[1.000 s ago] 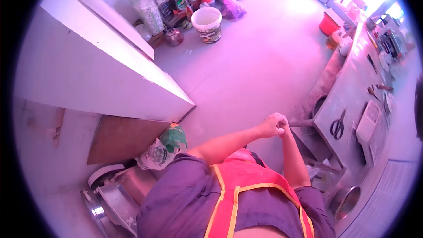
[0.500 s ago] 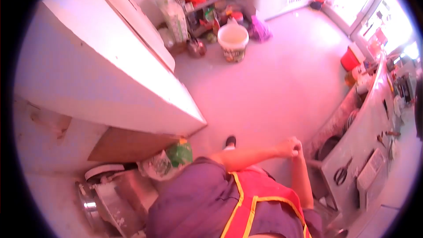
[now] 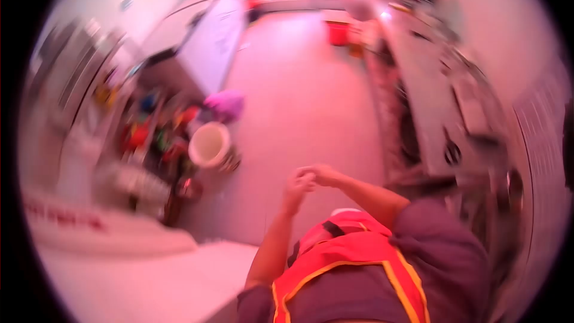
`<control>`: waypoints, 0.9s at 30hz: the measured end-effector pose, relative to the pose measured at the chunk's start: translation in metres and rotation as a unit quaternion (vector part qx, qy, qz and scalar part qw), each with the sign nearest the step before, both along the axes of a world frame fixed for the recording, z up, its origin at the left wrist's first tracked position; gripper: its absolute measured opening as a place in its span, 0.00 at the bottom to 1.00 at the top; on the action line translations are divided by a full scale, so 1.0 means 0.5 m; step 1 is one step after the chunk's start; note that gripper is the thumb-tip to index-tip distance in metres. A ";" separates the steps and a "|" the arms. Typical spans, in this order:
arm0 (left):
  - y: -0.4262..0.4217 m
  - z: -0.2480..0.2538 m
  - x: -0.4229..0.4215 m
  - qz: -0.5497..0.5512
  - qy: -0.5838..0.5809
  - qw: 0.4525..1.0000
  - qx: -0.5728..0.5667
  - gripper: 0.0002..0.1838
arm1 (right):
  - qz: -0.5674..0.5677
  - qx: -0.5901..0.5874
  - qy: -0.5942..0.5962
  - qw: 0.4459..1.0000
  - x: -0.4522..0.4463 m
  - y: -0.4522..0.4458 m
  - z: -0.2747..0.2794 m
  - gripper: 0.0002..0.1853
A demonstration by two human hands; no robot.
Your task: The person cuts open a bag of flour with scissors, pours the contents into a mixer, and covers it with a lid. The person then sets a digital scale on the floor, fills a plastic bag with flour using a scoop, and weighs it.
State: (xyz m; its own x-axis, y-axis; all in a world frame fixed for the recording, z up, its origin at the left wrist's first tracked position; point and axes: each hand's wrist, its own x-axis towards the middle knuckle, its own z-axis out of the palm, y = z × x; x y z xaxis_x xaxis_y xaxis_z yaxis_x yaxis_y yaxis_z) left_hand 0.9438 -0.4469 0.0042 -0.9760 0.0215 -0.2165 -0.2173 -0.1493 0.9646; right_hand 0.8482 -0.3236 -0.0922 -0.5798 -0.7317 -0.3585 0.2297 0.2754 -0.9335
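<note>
In front of the red apron (image 3: 344,248) with yellow edging, my two hands meet over the floor. My left hand (image 3: 298,184) has its fingers curled, touching the fingers of the other hand. From the right comes my right hand (image 3: 323,174), also closed, its fingertips pressed against the left one. Whatever may be between the fingers is hidden, and the fingers are slightly blurred. Neither hand touches the surroundings. A pale bucket (image 3: 210,146) on the floor to the left is among the nearest objects.
Along the right runs a metal counter (image 3: 427,93) with black-handled scissors (image 3: 451,151) on it. A purple bag (image 3: 225,105) lies past the bucket, beside cluttered shelves (image 3: 139,134). A white chest (image 3: 212,42) stands at the back left, a red bin (image 3: 338,33) farther off. The pink-lit floor (image 3: 299,101) stretches between.
My view has swung right, so the bucket, chest and counter now appear farther left, with the doors straight ahead. The hands stay joined before the apron. The white partition has slipped toward the lower left.
</note>
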 end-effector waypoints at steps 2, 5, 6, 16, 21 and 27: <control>-0.050 -0.017 -0.011 0.038 -0.033 0.999 0.005 0.16 | -0.014 0.018 0.029 0.999 -0.024 -0.032 0.002 0.14; -0.157 -0.098 -0.005 0.093 -0.114 0.988 -0.054 0.16 | -0.032 0.031 0.054 0.998 -0.058 -0.064 -0.014 0.11; -0.187 -0.118 0.000 0.106 -0.137 0.983 -0.052 0.15 | -0.033 0.035 0.060 0.997 -0.074 -0.073 -0.022 0.10; -0.500 -0.396 0.107 0.274 -0.291 0.913 0.079 0.09 | -0.126 0.127 0.274 0.945 -0.256 0.030 -0.169 0.10; -0.565 -0.479 0.028 0.322 -0.401 0.854 0.082 0.08 | -0.291 0.275 0.143 0.905 -0.272 0.187 -0.263 0.12; -0.630 -0.582 -0.182 0.174 -0.418 0.892 0.005 0.10 | -0.375 0.462 0.065 0.801 -0.173 0.332 -0.199 0.12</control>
